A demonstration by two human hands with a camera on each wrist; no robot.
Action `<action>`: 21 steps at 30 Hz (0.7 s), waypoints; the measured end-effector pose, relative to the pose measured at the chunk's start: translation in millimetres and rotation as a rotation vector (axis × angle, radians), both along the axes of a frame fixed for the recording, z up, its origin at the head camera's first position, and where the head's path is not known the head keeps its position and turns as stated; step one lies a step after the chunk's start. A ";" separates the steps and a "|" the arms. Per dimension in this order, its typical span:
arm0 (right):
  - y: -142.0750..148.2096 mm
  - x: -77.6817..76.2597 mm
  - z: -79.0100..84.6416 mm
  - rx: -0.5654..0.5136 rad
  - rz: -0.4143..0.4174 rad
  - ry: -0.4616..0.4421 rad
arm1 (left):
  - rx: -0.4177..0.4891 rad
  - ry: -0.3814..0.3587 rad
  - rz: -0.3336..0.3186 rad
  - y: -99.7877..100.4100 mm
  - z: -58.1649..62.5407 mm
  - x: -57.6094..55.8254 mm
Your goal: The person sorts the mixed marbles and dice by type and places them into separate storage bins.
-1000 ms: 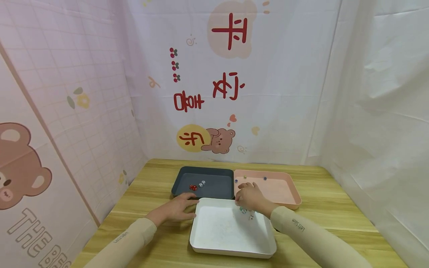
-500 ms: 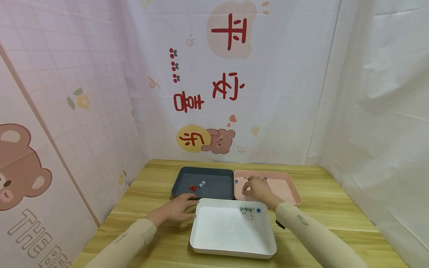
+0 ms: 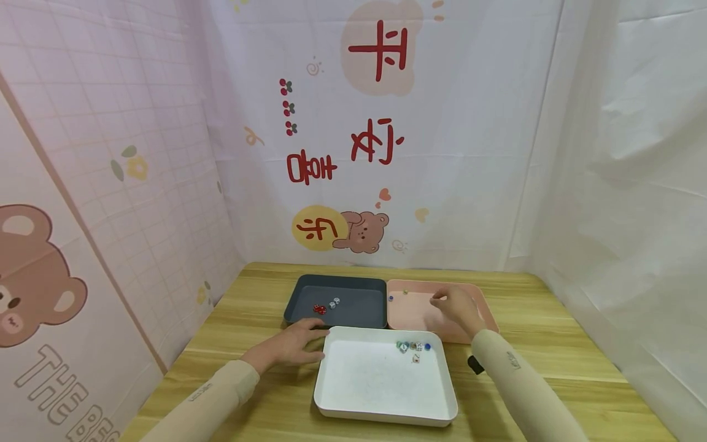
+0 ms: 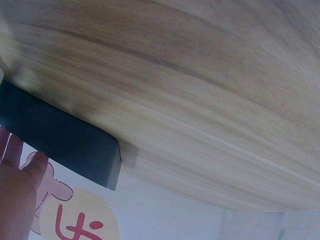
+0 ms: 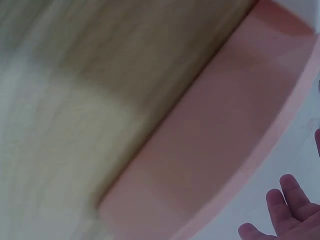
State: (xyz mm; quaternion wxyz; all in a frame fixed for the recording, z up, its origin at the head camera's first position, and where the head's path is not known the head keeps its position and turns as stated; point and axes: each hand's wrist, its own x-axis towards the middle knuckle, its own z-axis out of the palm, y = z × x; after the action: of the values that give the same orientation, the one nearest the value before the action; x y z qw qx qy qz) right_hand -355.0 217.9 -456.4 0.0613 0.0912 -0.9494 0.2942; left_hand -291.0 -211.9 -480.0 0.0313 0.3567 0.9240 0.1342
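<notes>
Fingers of right hand (image 3: 459, 307) bent over pink tray (image 3: 410, 312) (can't tell if gripping); blue bead (image 3: 391, 298) leftward, relaxed left hand (image 3: 289, 345) farther.

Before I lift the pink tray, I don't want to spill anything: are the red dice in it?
No, the red dice lie in the dark tray, beside two whitish dice.

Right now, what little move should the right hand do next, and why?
Probably open the right hand low over the pink tray. Its thumb and fingers look close together there, though I can't see whether they hold something. A small blue piece and a small yellowish piece already lie in that tray.
</notes>
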 end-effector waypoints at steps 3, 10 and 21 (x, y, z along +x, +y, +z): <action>12.3 4.3 -6.9 -0.077 -0.021 0.006 | 0.002 0.006 -0.005 -0.2 0.0 0.3; 25.6 10.9 -26.0 -0.070 -0.107 -0.055 | -0.007 0.008 -0.012 -0.4 -0.8 0.7; 24.6 6.6 -28.6 -0.049 -0.119 -0.048 | -0.008 0.010 -0.008 -1.4 -2.2 -1.1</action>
State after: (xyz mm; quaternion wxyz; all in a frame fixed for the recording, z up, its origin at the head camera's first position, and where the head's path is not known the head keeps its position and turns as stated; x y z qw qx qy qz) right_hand -348.4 242.6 -485.0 0.0579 0.0259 -0.9469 0.3153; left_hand -292.1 -213.3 -482.2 0.0287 0.3608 0.9233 0.1284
